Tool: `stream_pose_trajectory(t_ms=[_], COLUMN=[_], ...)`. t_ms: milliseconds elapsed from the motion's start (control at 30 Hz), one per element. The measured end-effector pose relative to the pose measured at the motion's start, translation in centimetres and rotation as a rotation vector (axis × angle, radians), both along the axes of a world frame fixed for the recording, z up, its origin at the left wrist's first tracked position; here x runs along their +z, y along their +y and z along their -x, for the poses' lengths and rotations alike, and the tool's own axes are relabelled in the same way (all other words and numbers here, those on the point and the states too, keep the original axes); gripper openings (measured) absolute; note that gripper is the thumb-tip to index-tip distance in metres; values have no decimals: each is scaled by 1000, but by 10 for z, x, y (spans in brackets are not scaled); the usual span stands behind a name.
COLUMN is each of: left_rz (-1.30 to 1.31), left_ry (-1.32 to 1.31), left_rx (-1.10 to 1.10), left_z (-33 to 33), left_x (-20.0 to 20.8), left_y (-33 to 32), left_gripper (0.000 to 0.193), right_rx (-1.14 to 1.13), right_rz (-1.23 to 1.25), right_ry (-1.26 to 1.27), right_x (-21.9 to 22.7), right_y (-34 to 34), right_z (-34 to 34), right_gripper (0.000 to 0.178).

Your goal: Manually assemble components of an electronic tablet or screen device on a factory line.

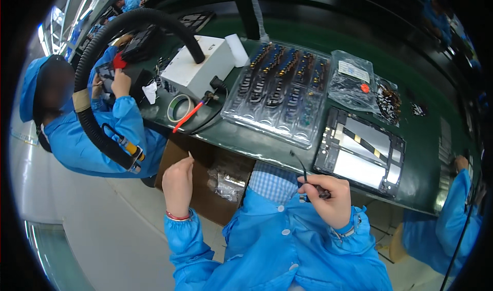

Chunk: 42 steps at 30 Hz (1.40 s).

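My right hand (331, 198) pinches a small black part with a thin curved cable (302, 163), just off the table's front edge. A dark end of that part shows by my fingers; its exact kind is unclear. Over an open cardboard box (167, 160) hovers my left hand (178, 184), its fingertips pressed together. A tiny pale tip shows at those fingers, too small to name. Nearest my right hand on the table lies an opened tablet-like device (359, 170) with silver panels and a striped strip. A clear plastic tray (241, 117) holds rows of small dark and gold parts.
Beyond the device lie clear plastic bags (354, 93) of small parts. A white box (187, 68), a tape roll (179, 109) and a red-handled tool (189, 117) are left of the tray. A black flexible hose (82, 75) arches there. Co-workers sit left (97, 142) and right (431, 234).
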<state>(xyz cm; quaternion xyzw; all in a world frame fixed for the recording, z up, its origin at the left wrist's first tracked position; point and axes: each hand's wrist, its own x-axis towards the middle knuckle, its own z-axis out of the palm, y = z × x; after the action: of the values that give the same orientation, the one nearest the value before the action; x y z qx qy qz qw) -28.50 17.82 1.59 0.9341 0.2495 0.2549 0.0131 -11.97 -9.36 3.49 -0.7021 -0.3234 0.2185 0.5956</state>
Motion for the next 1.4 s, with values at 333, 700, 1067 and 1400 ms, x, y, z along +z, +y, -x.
stream_pose_trajectory(t_ms=[333,700,1067,1400], left_rz=[769,522,694,315], left_ry=[-210,-238,-418,-480], left_rx=[-460,-828,-749,-757], left_z=[-83,-149,-144,-139], left_x=[48,44,35,41], left_y=[-88,-120,-136,-136], left_gripper=[39,26,27,22], right_rx=[81,-122,-362,-388], right_rz=[-47,-99,-288,-301], right_ry=[167,88,-216,-582], right_x=[0,2,5,1], right_y=[-3,-23,-5,3], right_z=[-10,-24,-31,-23], right_gripper=[10,24,18,25])
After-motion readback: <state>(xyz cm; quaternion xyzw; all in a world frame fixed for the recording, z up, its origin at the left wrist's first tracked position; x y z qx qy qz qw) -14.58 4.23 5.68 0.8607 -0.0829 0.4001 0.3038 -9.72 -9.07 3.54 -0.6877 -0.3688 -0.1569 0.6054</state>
